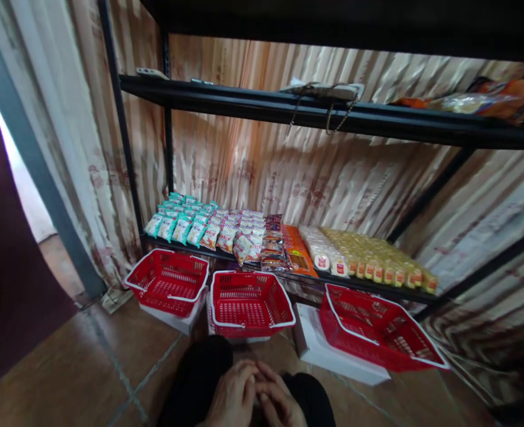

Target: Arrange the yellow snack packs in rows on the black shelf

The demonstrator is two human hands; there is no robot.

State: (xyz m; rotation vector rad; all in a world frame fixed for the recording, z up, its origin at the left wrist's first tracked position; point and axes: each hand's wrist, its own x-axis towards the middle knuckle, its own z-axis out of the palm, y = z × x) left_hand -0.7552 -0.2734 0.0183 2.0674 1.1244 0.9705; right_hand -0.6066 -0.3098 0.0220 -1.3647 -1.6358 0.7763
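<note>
My left hand (235, 391) and my right hand (280, 396) rest together between my dark-clothed knees, low in the view. Their fingers are curled in and touch each other, and nothing shows in them. Just beyond stands the middle red basket (251, 299), with its white-edged rim and no goods inside. Another red basket (168, 281) is to the left, and a third red basket (373, 326) is to the right. All three sit on white boxes, such as the white box (342, 356) under the right one. My hands touch none of them.
On the low black shelf behind the baskets lie teal snack bags (179, 222), white snack bags (242, 234), an orange packet (295, 246), and rows of yellow packs (377, 258). A chain (328, 121) hangs from the upper shelf (244, 102). A dark red cloth (13, 267) hangs at left.
</note>
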